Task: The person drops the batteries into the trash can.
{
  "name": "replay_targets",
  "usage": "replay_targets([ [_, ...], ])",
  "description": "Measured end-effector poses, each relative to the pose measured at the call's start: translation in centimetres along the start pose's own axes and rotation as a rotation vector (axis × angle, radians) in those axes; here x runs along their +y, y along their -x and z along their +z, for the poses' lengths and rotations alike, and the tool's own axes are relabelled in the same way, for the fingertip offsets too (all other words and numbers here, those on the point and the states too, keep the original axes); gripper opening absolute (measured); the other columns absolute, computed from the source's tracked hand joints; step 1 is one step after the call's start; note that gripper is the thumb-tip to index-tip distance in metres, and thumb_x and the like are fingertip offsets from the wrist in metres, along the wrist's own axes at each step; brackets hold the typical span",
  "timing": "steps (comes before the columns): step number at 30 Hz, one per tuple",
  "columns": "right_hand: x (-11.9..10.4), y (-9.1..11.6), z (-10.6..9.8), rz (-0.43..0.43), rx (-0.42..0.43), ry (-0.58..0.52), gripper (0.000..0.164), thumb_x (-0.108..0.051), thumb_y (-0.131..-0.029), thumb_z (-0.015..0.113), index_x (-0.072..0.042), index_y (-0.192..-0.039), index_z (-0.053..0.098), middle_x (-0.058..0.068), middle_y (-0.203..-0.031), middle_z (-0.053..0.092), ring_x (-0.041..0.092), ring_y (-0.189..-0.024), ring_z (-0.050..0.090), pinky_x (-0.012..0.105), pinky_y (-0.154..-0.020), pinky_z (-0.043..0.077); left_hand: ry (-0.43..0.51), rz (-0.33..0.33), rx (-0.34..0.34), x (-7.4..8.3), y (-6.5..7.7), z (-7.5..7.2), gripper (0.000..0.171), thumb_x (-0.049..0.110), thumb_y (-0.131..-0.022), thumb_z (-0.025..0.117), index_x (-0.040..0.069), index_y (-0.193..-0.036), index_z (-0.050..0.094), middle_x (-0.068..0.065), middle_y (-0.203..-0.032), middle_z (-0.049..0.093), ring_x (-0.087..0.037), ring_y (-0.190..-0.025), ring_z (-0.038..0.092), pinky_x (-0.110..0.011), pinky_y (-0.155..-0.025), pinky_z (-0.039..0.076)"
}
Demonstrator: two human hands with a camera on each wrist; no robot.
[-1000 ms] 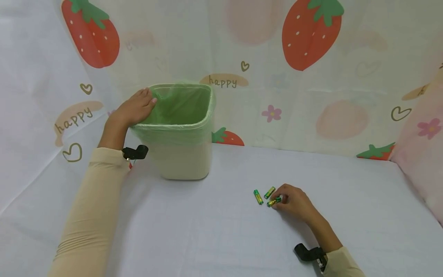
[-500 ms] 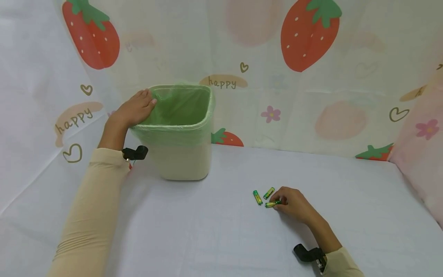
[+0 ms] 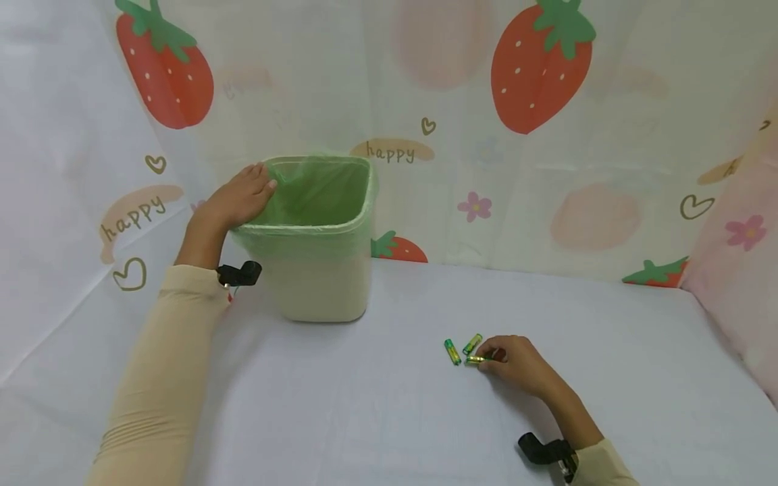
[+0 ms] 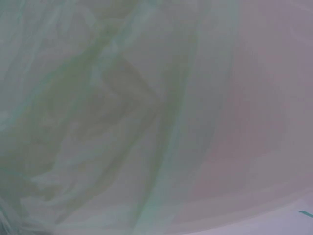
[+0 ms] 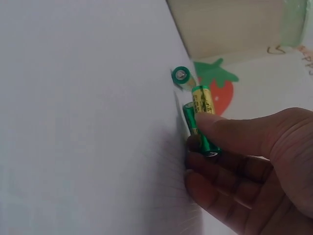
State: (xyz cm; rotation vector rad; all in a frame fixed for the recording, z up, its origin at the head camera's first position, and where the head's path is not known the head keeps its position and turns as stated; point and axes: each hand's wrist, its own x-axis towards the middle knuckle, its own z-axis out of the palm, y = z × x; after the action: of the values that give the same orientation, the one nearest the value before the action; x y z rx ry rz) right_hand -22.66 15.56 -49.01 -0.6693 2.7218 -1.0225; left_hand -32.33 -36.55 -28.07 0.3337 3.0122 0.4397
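Observation:
My right hand point(image 3: 516, 364) pinches an AA-type battery point(image 3: 475, 360), green and gold, between thumb and fingers just at the white cloth. In the right wrist view the thumb lies across this battery point(image 5: 204, 100), which is tilted, one end pointing away from the palm. Two similar batteries lie close by: one point(image 3: 452, 352) to the left, another point(image 3: 472, 343) just behind. On the left, my left hand point(image 3: 237, 196) rests over the left rim of a cream trash bin point(image 3: 322, 287) lined with a green plastic bag point(image 3: 319, 192). The left wrist view shows the bagged bin wall, no fingers.
A white cloth point(image 3: 365, 405) covers the surface. Behind the bin hangs a backdrop point(image 3: 523, 202) printed with strawberries. A pink panel point(image 3: 741, 310) borders the right side. Black wrist cameras point(image 3: 240, 273) sit on both wrists.
The battery in my right hand has turned from slanted to nearly level and now sits lower within the fingers. The left hand stays on the bin rim. The head view has tilted slightly.

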Motion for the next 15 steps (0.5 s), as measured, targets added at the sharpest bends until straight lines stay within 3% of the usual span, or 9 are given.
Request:
replay_targets([
  [15,-1.2,0.2,-0.6,-0.104,0.107,-0.002,0.018,-0.002,-0.087,0.078,-0.012,-0.103,0.078,-0.003,-0.100,0.075,0.012,-0.082,0.064,0.027,-0.070,0.057,0.001,0.004,0.004,-0.1,-0.1,0.1,0.066,0.033,-0.113,0.019,-0.015,-0.155,0.002,-0.032,-0.164,-0.004,-0.044,-0.153,-0.007,-0.054,-0.125,0.000],
])
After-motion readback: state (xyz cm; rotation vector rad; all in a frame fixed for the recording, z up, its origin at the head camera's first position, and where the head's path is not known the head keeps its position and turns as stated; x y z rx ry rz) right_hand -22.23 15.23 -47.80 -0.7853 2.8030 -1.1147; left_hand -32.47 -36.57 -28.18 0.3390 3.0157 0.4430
